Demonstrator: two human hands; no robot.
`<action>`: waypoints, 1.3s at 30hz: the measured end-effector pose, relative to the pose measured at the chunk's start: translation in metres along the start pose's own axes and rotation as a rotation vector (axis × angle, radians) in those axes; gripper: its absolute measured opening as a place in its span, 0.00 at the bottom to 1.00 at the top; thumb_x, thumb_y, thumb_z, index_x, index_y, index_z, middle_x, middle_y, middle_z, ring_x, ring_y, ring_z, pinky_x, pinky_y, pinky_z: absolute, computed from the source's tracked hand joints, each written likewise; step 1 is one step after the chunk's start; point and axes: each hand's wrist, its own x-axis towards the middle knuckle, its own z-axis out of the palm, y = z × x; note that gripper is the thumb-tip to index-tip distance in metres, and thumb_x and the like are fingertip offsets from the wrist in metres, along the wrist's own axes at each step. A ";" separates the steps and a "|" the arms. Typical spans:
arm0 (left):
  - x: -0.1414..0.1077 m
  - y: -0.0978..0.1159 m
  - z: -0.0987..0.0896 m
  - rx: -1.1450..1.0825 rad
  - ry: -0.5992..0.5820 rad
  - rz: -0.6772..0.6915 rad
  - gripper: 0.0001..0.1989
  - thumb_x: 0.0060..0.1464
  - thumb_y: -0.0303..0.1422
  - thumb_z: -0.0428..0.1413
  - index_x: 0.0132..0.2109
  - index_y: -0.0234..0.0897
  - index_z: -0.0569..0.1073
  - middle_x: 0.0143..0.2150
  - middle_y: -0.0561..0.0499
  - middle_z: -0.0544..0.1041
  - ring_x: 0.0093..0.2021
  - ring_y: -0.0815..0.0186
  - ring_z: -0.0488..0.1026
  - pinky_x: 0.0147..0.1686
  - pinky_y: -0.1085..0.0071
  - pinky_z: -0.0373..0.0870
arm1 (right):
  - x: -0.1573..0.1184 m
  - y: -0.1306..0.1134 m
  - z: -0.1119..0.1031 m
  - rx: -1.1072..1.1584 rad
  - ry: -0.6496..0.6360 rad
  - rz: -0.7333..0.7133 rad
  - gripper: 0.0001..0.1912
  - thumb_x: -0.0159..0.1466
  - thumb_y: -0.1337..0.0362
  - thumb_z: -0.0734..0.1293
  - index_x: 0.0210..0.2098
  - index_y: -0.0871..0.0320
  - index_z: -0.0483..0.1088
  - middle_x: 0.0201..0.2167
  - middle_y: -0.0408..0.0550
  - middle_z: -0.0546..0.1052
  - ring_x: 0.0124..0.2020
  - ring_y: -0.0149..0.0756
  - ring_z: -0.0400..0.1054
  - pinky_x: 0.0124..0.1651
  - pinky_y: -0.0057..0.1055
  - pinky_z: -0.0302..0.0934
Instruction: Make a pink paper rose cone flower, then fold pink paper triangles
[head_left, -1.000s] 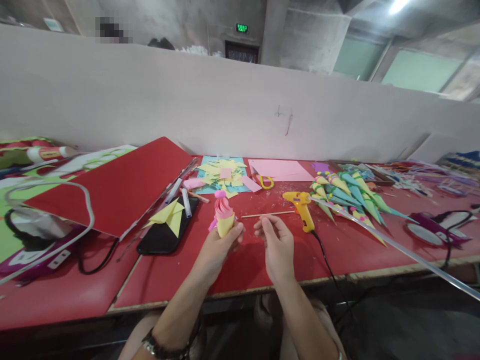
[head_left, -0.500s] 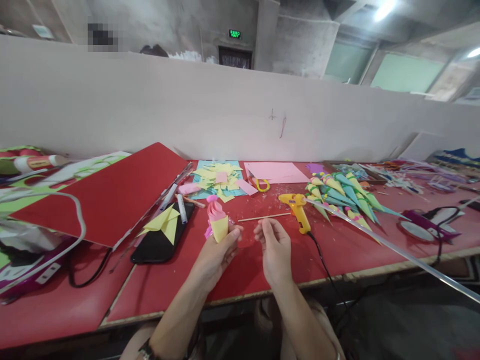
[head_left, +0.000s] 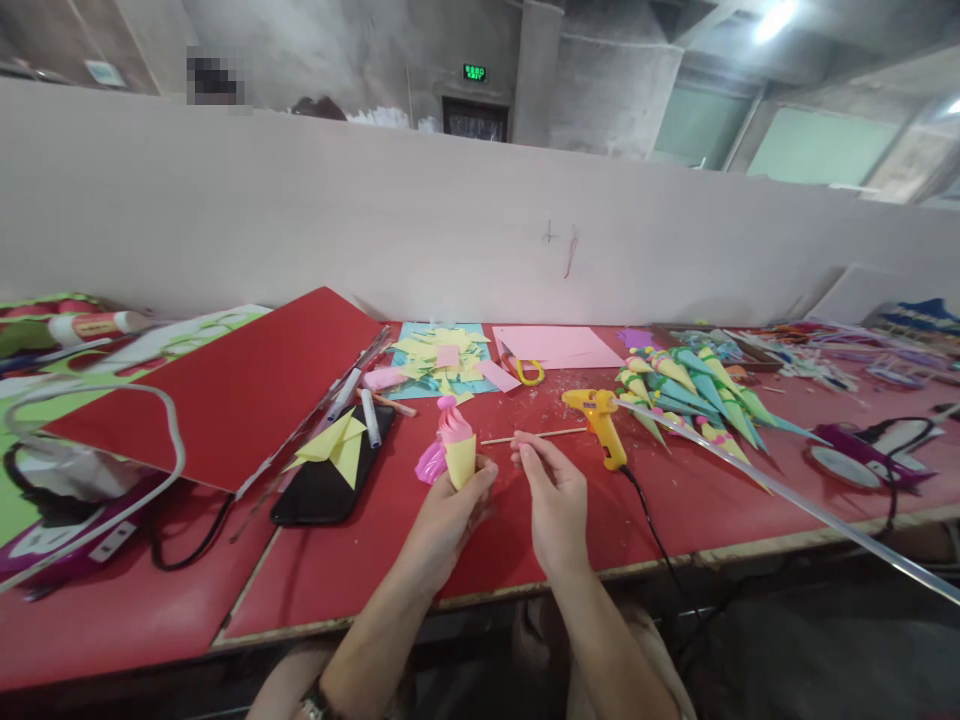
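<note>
A paper ice cream cone (head_left: pixel 460 458), yellow below with a pleated pink top and a small pink ball at its tip, stands nearly upright in my left hand (head_left: pixel 448 520). My right hand (head_left: pixel 559 510) is beside it, thumb and fingertips pinched together; whatever is between them is too small to make out. Behind the fingers lies a thin wooden stick (head_left: pixel 564 433). To the right a yellow glue gun (head_left: pixel 604 425) rests on the table with a long clear glue stick in its back. Shiny pink material (head_left: pixel 430 462) lies just left of the cone.
Several finished paper cones (head_left: pixel 690 385) are piled right of the glue gun. Yellow paper scraps (head_left: pixel 442 350), pink sheets (head_left: pixel 559 346) and yellow-handled scissors (head_left: pixel 531 373) lie behind. At left are a black phone (head_left: pixel 319 503), markers (head_left: pixel 371 420), red board (head_left: pixel 247 390) and a power strip (head_left: pixel 82 540).
The view has shifted slightly. My left hand has brought the cone a little rightward, off the shiny pink material. My right hand's fingers are pinched closer together and point more to the left.
</note>
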 end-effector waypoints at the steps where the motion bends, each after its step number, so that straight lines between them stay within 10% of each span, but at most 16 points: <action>1: 0.000 -0.001 0.001 0.011 -0.012 -0.003 0.16 0.36 0.39 0.62 0.28 0.37 0.63 0.17 0.63 0.58 0.17 0.78 0.53 0.17 0.81 0.52 | 0.000 -0.001 0.000 -0.027 0.001 -0.015 0.11 0.56 0.60 0.65 0.35 0.59 0.74 0.35 0.50 0.77 0.36 0.37 0.70 0.42 0.35 0.64; 22: 0.000 -0.020 0.006 0.237 -0.079 0.062 0.14 0.44 0.40 0.57 0.34 0.34 0.67 0.20 0.61 0.57 0.21 0.75 0.52 0.21 0.79 0.50 | -0.001 -0.007 -0.001 -0.198 -0.073 -0.313 0.06 0.57 0.66 0.65 0.32 0.56 0.74 0.36 0.49 0.72 0.40 0.37 0.67 0.44 0.35 0.62; 39: -0.007 -0.012 0.015 0.228 -0.086 0.184 0.16 0.45 0.37 0.55 0.41 0.33 0.70 0.35 0.50 0.75 0.33 0.66 0.67 0.36 0.72 0.63 | -0.001 -0.002 0.001 -0.213 -0.179 -0.366 0.05 0.56 0.68 0.66 0.32 0.55 0.74 0.41 0.49 0.66 0.45 0.38 0.65 0.46 0.36 0.62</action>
